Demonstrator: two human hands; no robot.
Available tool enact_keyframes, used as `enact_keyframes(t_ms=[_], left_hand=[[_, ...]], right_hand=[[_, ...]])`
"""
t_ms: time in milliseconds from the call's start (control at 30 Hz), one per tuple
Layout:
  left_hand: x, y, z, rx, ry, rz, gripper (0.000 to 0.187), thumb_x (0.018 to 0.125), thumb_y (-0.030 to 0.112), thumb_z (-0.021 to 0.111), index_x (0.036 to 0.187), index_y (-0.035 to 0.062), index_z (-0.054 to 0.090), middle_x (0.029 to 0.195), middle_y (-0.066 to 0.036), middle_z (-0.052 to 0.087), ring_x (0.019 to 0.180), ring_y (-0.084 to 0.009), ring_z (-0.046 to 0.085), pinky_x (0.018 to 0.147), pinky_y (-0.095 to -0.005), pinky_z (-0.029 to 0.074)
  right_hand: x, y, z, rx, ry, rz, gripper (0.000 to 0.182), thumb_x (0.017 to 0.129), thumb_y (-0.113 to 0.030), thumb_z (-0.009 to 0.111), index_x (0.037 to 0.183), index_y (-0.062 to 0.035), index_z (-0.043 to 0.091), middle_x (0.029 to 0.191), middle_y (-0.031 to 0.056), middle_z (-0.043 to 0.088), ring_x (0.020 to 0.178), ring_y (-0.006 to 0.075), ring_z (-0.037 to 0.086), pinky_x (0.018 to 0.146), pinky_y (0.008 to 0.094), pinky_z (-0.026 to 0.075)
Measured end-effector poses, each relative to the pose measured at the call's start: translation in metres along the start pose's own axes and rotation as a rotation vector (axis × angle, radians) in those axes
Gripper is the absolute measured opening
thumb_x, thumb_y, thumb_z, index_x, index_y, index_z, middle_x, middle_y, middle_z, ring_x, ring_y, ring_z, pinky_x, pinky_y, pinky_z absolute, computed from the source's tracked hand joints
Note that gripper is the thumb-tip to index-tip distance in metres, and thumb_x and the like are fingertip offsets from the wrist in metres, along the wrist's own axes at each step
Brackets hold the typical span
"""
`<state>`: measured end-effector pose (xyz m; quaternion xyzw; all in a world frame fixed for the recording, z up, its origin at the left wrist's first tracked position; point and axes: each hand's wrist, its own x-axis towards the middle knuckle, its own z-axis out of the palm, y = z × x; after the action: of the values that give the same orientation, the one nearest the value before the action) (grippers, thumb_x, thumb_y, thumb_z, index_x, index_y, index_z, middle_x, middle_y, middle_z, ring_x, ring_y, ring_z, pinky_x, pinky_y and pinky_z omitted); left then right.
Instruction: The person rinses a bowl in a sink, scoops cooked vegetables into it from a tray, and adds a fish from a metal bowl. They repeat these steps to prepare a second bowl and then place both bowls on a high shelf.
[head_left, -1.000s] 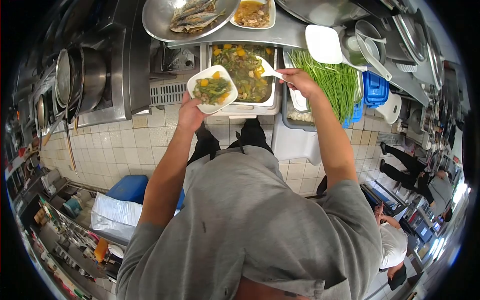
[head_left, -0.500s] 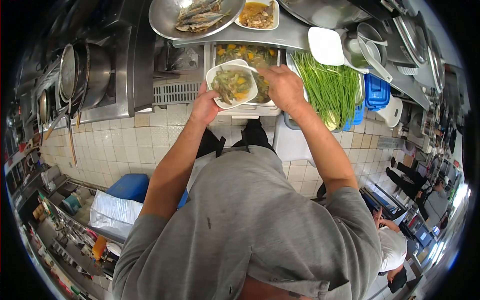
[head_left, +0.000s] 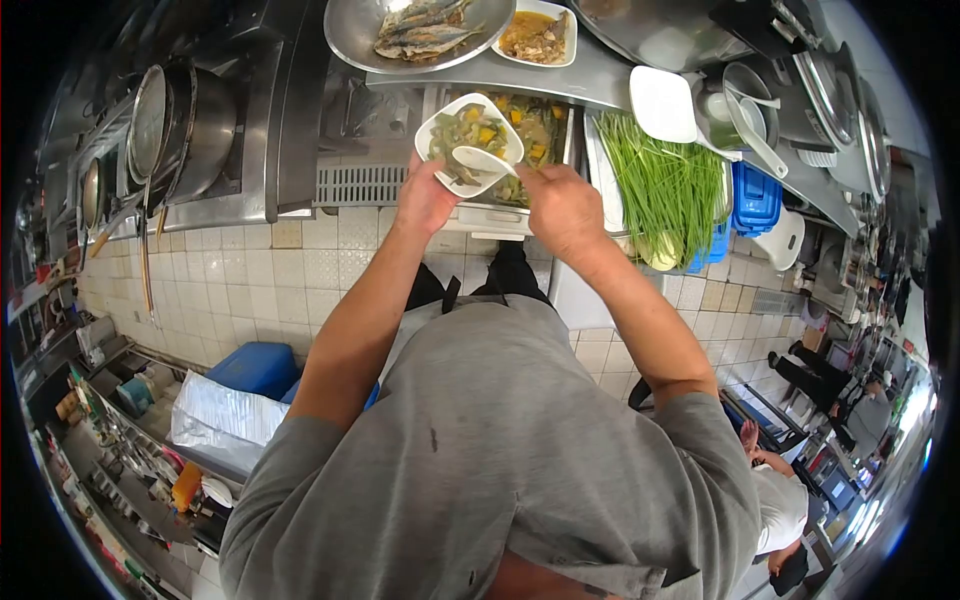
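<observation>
My left hand (head_left: 428, 202) grips a white square bowl (head_left: 421, 140) by its near left side. Cooked vegetables with orange chunks fill much of it. In my right hand (head_left: 566, 208) is the handle of a white serving spoon (head_left: 482, 159), whose head lies over the food in the bowl. Both hands are above a metal tray (head_left: 567, 140) of the same kind of vegetable stew (head_left: 540, 150), partly hidden by the bowl and my right hand.
A metal bowl of fish (head_left: 345, 45) and a white dish of food in sauce (head_left: 568, 45) sit on the shelf beyond. Long green stalks (head_left: 660, 185) lie to the right, near a white square plate (head_left: 662, 103). Pans (head_left: 205, 130) stand left. Other people (head_left: 780, 510) are at the right.
The spoon has come from the far right edge of the bowl to over its food. The bowl appears slightly higher in view, and the whole view has shifted a little.
</observation>
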<state>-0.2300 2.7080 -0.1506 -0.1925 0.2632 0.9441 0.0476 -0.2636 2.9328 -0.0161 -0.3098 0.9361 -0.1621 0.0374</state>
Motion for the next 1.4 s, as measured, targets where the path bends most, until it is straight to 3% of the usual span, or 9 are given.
enact_keyframes(t_ms=[233, 533, 667, 700, 733, 800, 900, 1100, 1400], left_hand=[[0.006, -0.004, 0.01, 0.015, 0.02, -0.038, 0.045, 0.113, 0.037, 0.042, 0.153, 0.0238, 0.028, 0.155, -0.011, 0.042, 0.137, -0.0368, 0.052, 0.101, -0.0647, 0.052], [0.035, -0.011, -0.002, -0.009, 0.115, 0.117, 0.041, 0.114, 0.031, 0.036, 0.153, 0.0251, 0.026, 0.159, -0.009, 0.038, 0.143, -0.0361, 0.045, 0.111, -0.0649, 0.045], [0.04, -0.007, -0.021, -0.057, 0.124, 0.176, 0.041, 0.114, 0.028, 0.039, 0.153, 0.0233, 0.029, 0.156, -0.012, 0.04, 0.142, -0.0346, 0.046, 0.112, -0.0601, 0.045], [0.038, -0.005, -0.024, -0.055, 0.084, 0.183, 0.04, 0.113, 0.026, 0.041, 0.152, 0.0222, 0.032, 0.155, -0.011, 0.043, 0.142, -0.0333, 0.047, 0.113, -0.0577, 0.045], [0.033, -0.003, -0.028, -0.054, 0.08, 0.181, 0.04, 0.113, 0.026, 0.041, 0.152, 0.0222, 0.032, 0.155, -0.011, 0.043, 0.142, -0.0333, 0.047, 0.113, -0.0577, 0.045], [0.022, -0.001, -0.037, -0.088, 0.087, 0.14, 0.039, 0.113, 0.024, 0.041, 0.151, 0.0207, 0.036, 0.155, -0.011, 0.044, 0.141, -0.0322, 0.048, 0.113, -0.0577, 0.045], [0.002, 0.0, -0.04, -0.027, 0.133, 0.101, 0.039, 0.113, 0.023, 0.04, 0.152, 0.0193, 0.037, 0.157, -0.01, 0.043, 0.142, -0.0314, 0.048, 0.114, -0.0576, 0.044], [-0.033, 0.005, -0.048, 0.043, 0.18, 0.058, 0.043, 0.113, 0.026, 0.04, 0.155, 0.0185, 0.035, 0.157, -0.01, 0.044, 0.144, -0.0321, 0.046, 0.116, -0.0571, 0.043], [-0.051, 0.025, -0.065, 0.068, 0.143, 0.05, 0.047, 0.112, 0.028, 0.043, 0.156, 0.0146, 0.034, 0.157, -0.01, 0.044, 0.143, -0.0313, 0.047, 0.116, -0.055, 0.043]], right_hand=[[0.002, -0.008, -0.008, -0.188, -0.043, -0.116, 0.039, 0.08, -0.009, 0.065, 0.117, -0.0124, 0.076, 0.096, 0.0025, 0.072, 0.095, 0.0224, 0.065, 0.08, 0.0362, 0.055], [0.001, 0.029, -0.034, -0.345, -0.07, -0.177, 0.032, 0.084, -0.013, 0.062, 0.112, -0.0169, 0.078, 0.098, -0.0018, 0.068, 0.098, 0.0192, 0.061, 0.082, 0.0377, 0.052], [-0.009, 0.07, -0.018, -0.289, -0.078, 0.114, 0.024, 0.085, -0.012, 0.061, 0.105, -0.0122, 0.075, 0.092, 0.0074, 0.072, 0.095, 0.0269, 0.067, 0.081, 0.0443, 0.054], [-0.008, 0.076, -0.015, -0.192, -0.192, 0.299, 0.031, 0.089, -0.014, 0.058, 0.115, -0.0121, 0.074, 0.097, 0.0144, 0.075, 0.096, 0.0344, 0.071, 0.083, 0.0495, 0.055], [-0.007, 0.088, 0.001, -0.194, -0.189, 0.303, 0.031, 0.089, -0.014, 0.058, 0.115, -0.0121, 0.074, 0.097, 0.0144, 0.075, 0.096, 0.0344, 0.071, 0.083, 0.0495, 0.055], [-0.009, 0.119, 0.054, 0.14, -0.104, 0.63, 0.034, 0.092, -0.019, 0.06, 0.124, -0.0134, 0.072, 0.106, 0.0184, 0.075, 0.1, 0.0386, 0.071, 0.087, 0.0503, 0.057], [0.008, 0.116, 0.11, 0.252, 0.012, 0.776, 0.034, 0.092, -0.022, 0.064, 0.125, -0.0146, 0.073, 0.113, 0.0194, 0.075, 0.105, 0.0382, 0.071, 0.092, 0.0474, 0.057], [0.045, 0.096, 0.143, -0.028, -0.31, 0.785, 0.027, 0.096, -0.017, 0.061, 0.116, -0.0053, 0.075, 0.122, 0.0188, 0.069, 0.108, 0.0385, 0.072, 0.088, 0.0443, 0.061], [0.056, 0.084, 0.151, -0.095, -0.251, 0.778, 0.024, 0.095, -0.015, 0.061, 0.112, -0.0055, 0.075, 0.125, 0.014, 0.069, 0.109, 0.0329, 0.073, 0.088, 0.0444, 0.061]])
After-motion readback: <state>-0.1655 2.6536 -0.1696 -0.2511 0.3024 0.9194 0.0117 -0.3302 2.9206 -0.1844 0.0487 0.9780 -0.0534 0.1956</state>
